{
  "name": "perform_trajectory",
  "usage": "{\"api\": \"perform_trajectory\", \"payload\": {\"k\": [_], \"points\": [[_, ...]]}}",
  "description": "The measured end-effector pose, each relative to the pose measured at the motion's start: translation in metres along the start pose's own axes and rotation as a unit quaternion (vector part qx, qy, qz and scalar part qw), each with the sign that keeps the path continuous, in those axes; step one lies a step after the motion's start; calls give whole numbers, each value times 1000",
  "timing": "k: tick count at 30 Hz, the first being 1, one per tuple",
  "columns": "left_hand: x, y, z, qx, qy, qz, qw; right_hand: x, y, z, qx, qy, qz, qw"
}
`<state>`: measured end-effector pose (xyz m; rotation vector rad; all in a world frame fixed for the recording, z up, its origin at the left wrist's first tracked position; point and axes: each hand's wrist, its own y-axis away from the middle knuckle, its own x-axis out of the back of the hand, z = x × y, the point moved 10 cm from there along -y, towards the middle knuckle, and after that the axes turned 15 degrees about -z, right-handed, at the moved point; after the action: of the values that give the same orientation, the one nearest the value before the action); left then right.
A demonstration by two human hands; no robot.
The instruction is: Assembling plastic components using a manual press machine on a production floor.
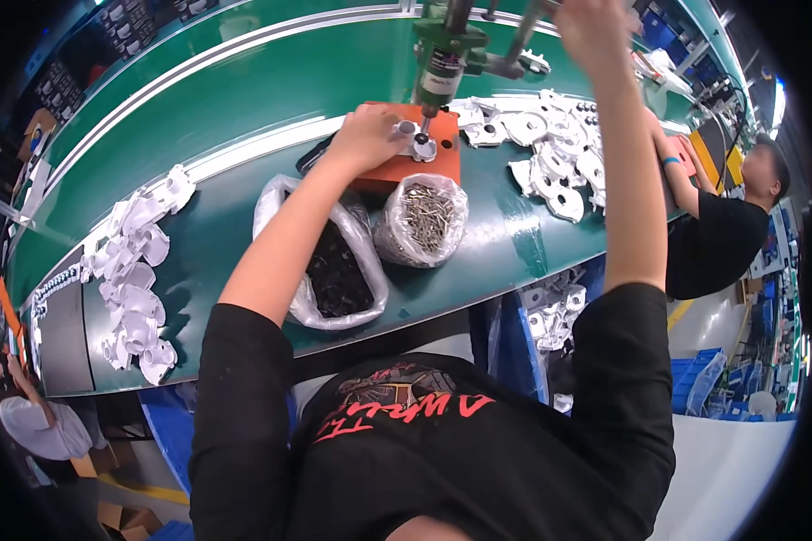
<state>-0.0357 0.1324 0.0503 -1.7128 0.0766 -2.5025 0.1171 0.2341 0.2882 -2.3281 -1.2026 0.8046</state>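
Beneath the ram of a green hand press (442,68), a small white plastic part (421,147) sits on an orange fixture block (447,167). My left hand (367,137) rests at the block's left side, its fingers closed on the white part. A dark round piece shows on the part, right below the press tip. My right hand (594,38) is raised at the top edge, blurred, closed around the end of the press lever (521,43). Its fingertips are partly cut off by the picture's edge.
Near the block stand a bag of metal pins or screws (429,219) and a bag of black pieces (338,279). White parts lie in piles at left (135,279) and right (555,167). Blue bins (519,347) stand below the bench; a co-worker (722,225) sits at right.
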Motion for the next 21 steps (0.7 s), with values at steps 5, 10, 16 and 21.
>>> {"api": "perform_trajectory", "payload": {"k": [5,10,16,21], "points": [[2,9,-4,29,-13,-24,999,75,-9,140,-179,-14,-39,983],[26,6,20,-17,-126,50,991,116,52,97,-200,137,33,970],[59,31,-40,114,-95,198,969,230,141,103,-194,783,-55,588],[57,64,-133,288,31,206,935,221,190,124,-373,796,-32,476]]}}
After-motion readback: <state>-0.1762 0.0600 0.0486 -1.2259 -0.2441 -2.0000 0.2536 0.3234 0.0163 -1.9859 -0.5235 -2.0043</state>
